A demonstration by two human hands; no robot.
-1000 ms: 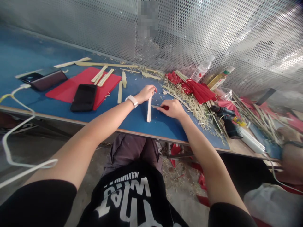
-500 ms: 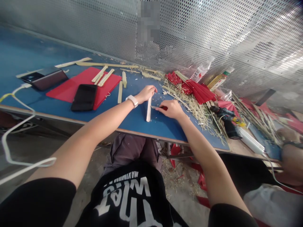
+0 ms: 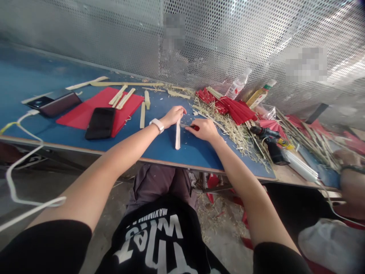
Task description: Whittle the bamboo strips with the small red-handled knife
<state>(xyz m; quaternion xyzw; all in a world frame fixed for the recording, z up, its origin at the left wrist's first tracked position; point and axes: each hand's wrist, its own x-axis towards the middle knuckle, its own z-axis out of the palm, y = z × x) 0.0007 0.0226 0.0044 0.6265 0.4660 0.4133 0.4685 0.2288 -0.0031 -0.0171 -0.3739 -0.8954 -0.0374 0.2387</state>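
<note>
My left hand (image 3: 173, 116), with a white band at the wrist, grips the far end of a pale bamboo strip (image 3: 178, 137). The strip's near end points toward the table's front edge. My right hand (image 3: 203, 129) is closed round the reddish handle of a small knife (image 3: 185, 126). Its blade lies beside the strip's right side, near my left fingers; whether it touches the wood I cannot tell. Small shavings are scattered on the blue table (image 3: 159, 148) around both hands.
Left are red sheets (image 3: 82, 110) bearing bamboo pieces (image 3: 125, 98) and a black phone (image 3: 100, 122). Right are a shavings heap (image 3: 236, 131), red folded fans (image 3: 235, 109), bottles (image 3: 239, 83) and a power drill (image 3: 270, 142). A perforated metal screen (image 3: 128, 45) stands behind. A co-worker's arm (image 3: 352, 186) is far right.
The knife blade has shifted slightly up along the strip, toward my left fingers. My left hand keeps its hold on the strip. The whole view has tilted a little.
</note>
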